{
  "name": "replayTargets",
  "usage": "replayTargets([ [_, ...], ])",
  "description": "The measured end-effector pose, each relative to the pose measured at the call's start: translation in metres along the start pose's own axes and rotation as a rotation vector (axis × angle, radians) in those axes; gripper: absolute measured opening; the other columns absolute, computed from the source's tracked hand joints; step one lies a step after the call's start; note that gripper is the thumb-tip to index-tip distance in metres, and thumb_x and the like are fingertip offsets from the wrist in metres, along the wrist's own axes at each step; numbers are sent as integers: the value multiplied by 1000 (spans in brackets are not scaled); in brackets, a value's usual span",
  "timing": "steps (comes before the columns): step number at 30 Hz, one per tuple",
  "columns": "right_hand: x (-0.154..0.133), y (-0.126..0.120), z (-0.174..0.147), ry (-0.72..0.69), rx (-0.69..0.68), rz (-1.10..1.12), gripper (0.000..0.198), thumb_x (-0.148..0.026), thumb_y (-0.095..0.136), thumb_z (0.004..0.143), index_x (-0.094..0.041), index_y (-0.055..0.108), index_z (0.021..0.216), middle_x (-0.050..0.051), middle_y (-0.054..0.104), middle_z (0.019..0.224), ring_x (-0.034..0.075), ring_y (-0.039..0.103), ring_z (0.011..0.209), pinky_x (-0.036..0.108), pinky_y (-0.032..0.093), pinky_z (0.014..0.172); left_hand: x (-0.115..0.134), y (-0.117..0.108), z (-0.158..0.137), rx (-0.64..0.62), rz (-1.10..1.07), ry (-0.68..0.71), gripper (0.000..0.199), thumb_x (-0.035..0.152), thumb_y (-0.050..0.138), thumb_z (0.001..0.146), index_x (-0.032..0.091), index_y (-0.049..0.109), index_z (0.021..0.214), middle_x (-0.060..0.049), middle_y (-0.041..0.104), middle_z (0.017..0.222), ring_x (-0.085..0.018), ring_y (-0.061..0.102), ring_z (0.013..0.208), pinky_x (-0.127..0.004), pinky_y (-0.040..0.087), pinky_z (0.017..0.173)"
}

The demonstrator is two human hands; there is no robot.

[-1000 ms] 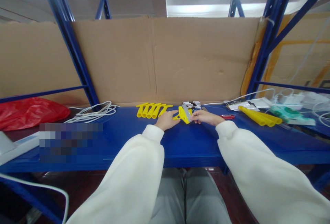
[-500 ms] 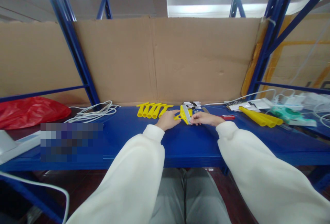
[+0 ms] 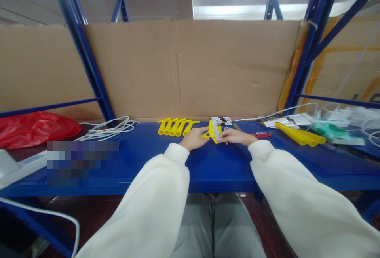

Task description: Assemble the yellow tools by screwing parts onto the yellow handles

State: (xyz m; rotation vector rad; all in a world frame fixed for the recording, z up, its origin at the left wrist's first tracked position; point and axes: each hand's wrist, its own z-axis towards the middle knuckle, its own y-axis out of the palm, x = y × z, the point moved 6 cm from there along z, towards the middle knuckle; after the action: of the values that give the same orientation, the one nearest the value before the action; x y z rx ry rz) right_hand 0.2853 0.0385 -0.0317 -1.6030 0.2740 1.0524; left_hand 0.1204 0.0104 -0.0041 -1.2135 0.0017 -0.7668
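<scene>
Above the middle of the blue bench top, my left hand is closed around the near end of a yellow scraper. A flat grey-white blade lies along the scraper's wide head, slanting down to the right. My right hand pinches the lower end of that blade between thumb and fingers. Left of my left hand, several yellow T-shaped handles lie in a row. Small white-and-black strips are stacked just behind the scraper. Beside my right hand rests a red pen-like tool.
More yellow tubular handles lie at the right, near a green-and-white plastic wrapping and white cables. At the left are coiled white cable and a red bag. A cardboard sheet stands behind the bench.
The blade has shifted slightly left and sits more squarely over the scraper's head. Both hands stay almost in place.
</scene>
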Motion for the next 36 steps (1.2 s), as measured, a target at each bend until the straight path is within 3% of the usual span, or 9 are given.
replayTargets([
  [5,-5,1,0,-47,11,34,41,-57,73,63,-18,63,64,-3,54,55,11,46,56,25,33,54,-1,2,1,-22,-34,28,49,25,65,81,20,65,130,-8,64,134,-27,59,125,-37,43,108],
  [12,-7,3,-2,-57,7,106,44,-59,75,58,-17,66,66,-2,56,56,11,45,55,25,31,53,6,5,-1,-124,-25,101,43,25,63,82,19,68,125,-7,69,127,-26,64,116,-35,45,104],
  [18,-6,4,-1,-55,-20,230,45,-58,77,56,-16,65,65,-2,57,59,10,41,55,26,29,53,5,2,-3,-24,40,75,70,28,66,83,26,43,149,-8,68,127,-25,63,116,-34,47,100],
  [23,-5,8,-3,-74,-108,168,48,-62,76,59,-16,61,59,-4,51,52,9,39,52,25,27,53,9,13,-3,-132,126,174,49,23,58,88,27,60,137,-7,70,115,-22,64,108,-31,45,99],
  [26,-3,10,-3,-75,-128,153,50,-64,75,60,-16,60,59,-4,50,51,9,39,52,26,27,53,9,15,-2,-143,146,179,46,21,57,89,27,62,134,-8,70,109,-22,65,103,-30,46,96],
  [29,1,10,0,-68,-101,173,52,-66,73,62,-16,58,59,-3,51,52,9,40,52,26,27,53,9,15,-3,-152,170,163,45,20,56,90,27,62,135,-8,70,113,-23,64,106,-31,46,96],
  [36,11,3,8,-58,115,427,49,-63,74,61,-20,53,72,-5,50,55,9,43,51,25,30,51,19,17,-9,-225,204,199,43,20,57,91,28,63,133,-8,68,120,-23,63,111,-30,45,98],
])
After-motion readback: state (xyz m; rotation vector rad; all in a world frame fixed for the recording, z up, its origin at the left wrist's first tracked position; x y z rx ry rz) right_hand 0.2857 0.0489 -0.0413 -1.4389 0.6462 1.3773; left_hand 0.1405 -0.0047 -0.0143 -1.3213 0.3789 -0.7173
